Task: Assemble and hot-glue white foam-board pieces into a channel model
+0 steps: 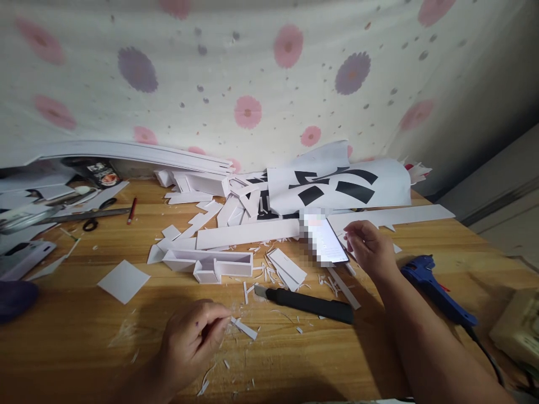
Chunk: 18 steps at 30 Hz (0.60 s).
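My left hand (196,339) is closed low at the centre-left, thumb and forefinger pinched on the end of a small white strip (245,327). Beside the lit phone (332,242), my right hand (368,244) has its fingers curled together; whether anything small is between them I cannot make out. A black-handled cutter (314,306) lies between my hands, blade pointing left. Behind it sit a white box-like foam-board piece (210,264) and two stacked white rectangles (287,268). The square white card (123,281) lies to the left.
A blue glue gun (438,289) with its cord lies at the right. Scissors (99,213) and a red pen (132,210) are at the left. White board scraps and a sheet printed with black shapes (341,188) line the back, before a flowered curtain.
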Each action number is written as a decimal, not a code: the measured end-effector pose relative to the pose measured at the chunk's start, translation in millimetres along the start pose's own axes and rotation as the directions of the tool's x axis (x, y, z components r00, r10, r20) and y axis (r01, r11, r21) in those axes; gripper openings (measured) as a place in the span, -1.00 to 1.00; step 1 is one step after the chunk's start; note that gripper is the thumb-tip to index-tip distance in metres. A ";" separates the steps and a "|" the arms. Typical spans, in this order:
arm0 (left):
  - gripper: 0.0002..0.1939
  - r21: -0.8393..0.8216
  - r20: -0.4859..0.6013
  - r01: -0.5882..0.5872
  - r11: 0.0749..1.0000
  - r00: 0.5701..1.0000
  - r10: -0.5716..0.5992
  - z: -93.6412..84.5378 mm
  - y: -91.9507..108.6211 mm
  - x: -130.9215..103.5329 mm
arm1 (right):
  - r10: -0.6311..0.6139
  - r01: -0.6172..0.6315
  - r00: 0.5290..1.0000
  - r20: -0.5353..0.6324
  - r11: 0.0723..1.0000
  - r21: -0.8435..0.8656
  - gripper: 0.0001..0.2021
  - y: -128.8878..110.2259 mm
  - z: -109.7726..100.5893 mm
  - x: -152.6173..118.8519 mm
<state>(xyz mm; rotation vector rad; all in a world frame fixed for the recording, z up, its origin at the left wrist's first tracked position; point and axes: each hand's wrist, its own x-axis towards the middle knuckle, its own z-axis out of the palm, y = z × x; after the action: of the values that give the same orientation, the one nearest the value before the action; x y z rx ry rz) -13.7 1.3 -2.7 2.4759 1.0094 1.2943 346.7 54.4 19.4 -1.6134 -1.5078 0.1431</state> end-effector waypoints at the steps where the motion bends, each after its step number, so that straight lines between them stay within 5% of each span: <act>1: -0.94 0.001 0.002 0.003 1.000 1.000 -0.003 -0.1 0.0 -0.4 | 0.000 0.000 1.000 0.003 1.000 0.000 -0.91 -0.4 -0.1 -0.2; 18: -0.92 -0.003 -0.016 0.019 1.000 1.000 -0.019 -1.4 3.5 4.2 | -0.060 0.065 0.993 0.098 0.997 -0.047 -0.88 7.1 2.1 -0.1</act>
<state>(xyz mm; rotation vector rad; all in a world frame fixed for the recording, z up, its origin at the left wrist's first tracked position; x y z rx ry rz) -11.5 1.1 2.5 2.4516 1.0314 1.3114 350.7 56.4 13.4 -1.6170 -1.6453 0.1512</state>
